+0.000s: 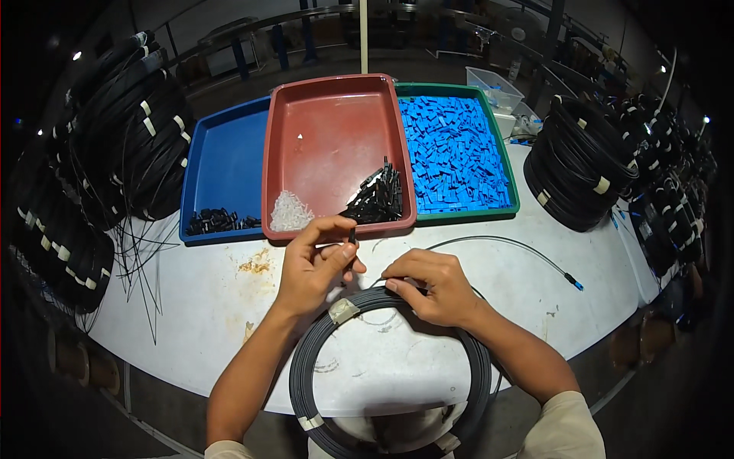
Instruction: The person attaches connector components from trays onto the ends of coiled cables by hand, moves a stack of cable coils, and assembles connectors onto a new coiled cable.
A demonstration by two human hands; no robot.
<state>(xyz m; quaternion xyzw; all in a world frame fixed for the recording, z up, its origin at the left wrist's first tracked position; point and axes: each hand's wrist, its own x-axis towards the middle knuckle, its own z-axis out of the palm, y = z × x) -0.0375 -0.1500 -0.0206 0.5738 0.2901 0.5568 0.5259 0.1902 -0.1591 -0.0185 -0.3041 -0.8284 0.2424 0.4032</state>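
My left hand (312, 269) is raised just in front of the red tray, its thumb and index finger closed on a small black tubular part (352, 235) that stands upright. Close beside it, my right hand (437, 286) pinches a thin black cable near the top of a cable coil (303, 376); the tip of that cable is hard to make out. Bound with pale tape, the coil lies partly on the white table and reaches over its near edge. From behind my right hand another length of cable arcs rightward, ending in a blue-tipped connector (575, 283).
The red tray (336, 81) holds clear small pieces and black parts. To its left a blue tray (196, 157) has black parts; to its right a green tray (511, 191) is full of blue pieces. Stacked cable coils (126, 138) rise at left, more coils (577, 164) at right.
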